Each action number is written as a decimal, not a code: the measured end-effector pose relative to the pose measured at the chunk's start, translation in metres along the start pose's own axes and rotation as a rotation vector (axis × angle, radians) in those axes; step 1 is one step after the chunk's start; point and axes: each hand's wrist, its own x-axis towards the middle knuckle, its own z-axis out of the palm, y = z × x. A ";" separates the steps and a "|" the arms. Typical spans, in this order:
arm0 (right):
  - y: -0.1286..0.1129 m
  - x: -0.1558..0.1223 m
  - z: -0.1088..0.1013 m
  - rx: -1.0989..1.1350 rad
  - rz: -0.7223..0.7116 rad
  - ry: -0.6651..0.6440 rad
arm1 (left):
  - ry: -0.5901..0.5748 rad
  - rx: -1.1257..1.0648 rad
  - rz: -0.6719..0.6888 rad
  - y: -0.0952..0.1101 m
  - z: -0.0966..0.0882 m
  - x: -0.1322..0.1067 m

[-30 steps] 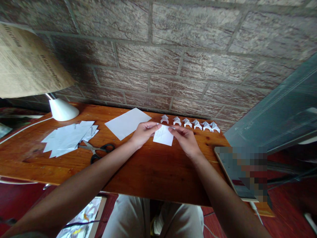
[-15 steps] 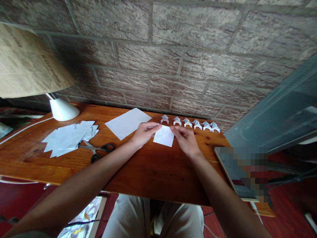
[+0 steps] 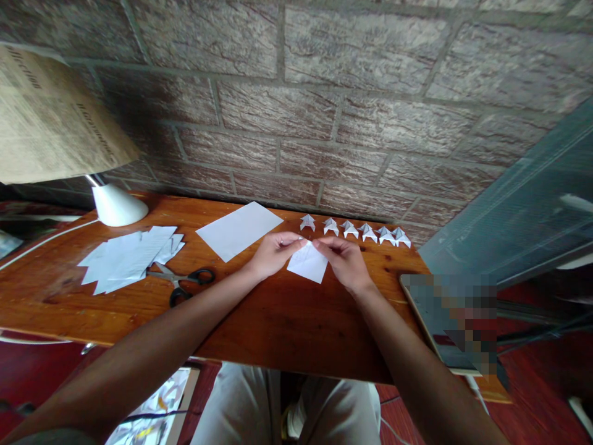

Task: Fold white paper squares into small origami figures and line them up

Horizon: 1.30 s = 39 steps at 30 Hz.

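A small white piece of paper (image 3: pixel 309 266) with faint marks near its upper part is held above the wooden table. My left hand (image 3: pixel 274 254) pinches its upper left edge between thumb and fingers; a ring shows on one finger. At the upper right edge my right hand (image 3: pixel 345 261) grips the same paper, thumb on top. The two thumbs are close together, and the paper's top edge is partly hidden by the fingers. Just behind the hands stands a row of several small folded paper figures (image 3: pixel 349 229) along the wall.
A larger white sheet (image 3: pixel 239 230) lies left of my hands. Farther left are black-handled scissors (image 3: pixel 178 281), a pile of cut papers (image 3: pixel 125 256) and a lamp (image 3: pixel 119 206). A tablet (image 3: pixel 445 327), its screen pixelated, rests at the right edge of the wooden table (image 3: pixel 278 334).
My hands have come closer together along the paper's top edge. The paper has turned and now hangs with a corner lower, its upper part drawn in between the thumbs.
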 end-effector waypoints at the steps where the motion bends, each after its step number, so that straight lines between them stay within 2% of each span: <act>1: 0.000 0.000 0.000 0.000 0.001 -0.002 | 0.010 -0.008 -0.005 0.000 0.001 0.000; 8: 0.001 0.002 -0.002 0.012 0.080 -0.046 | 0.086 -0.044 -0.038 0.002 -0.001 0.001; 11: 0.001 0.002 -0.003 -0.006 0.073 -0.075 | 0.123 -0.048 -0.049 0.001 -0.002 0.002; 15: 0.001 0.002 -0.004 0.003 0.054 -0.078 | 0.110 -0.106 -0.077 -0.002 -0.003 0.003; 22: 0.007 0.007 -0.009 0.005 0.039 0.119 | -0.042 -0.244 -0.224 0.001 -0.003 0.002; 25: 0.009 0.009 -0.009 0.043 0.065 0.164 | -0.059 -0.260 -0.222 0.000 -0.004 0.003; 28: 0.008 0.008 -0.008 0.072 0.111 0.099 | 0.060 -0.255 -0.200 -0.002 -0.006 0.005; 32: 0.006 0.003 -0.004 0.051 0.181 -0.131 | 0.222 -0.244 -0.161 -0.003 -0.008 0.007; 35: 0.008 0.001 -0.003 0.031 0.187 -0.204 | 0.228 -0.275 -0.161 -0.001 -0.008 0.007; 39: 0.010 0.003 -0.004 0.041 0.190 -0.139 | 0.179 -0.329 -0.196 -0.001 -0.008 0.006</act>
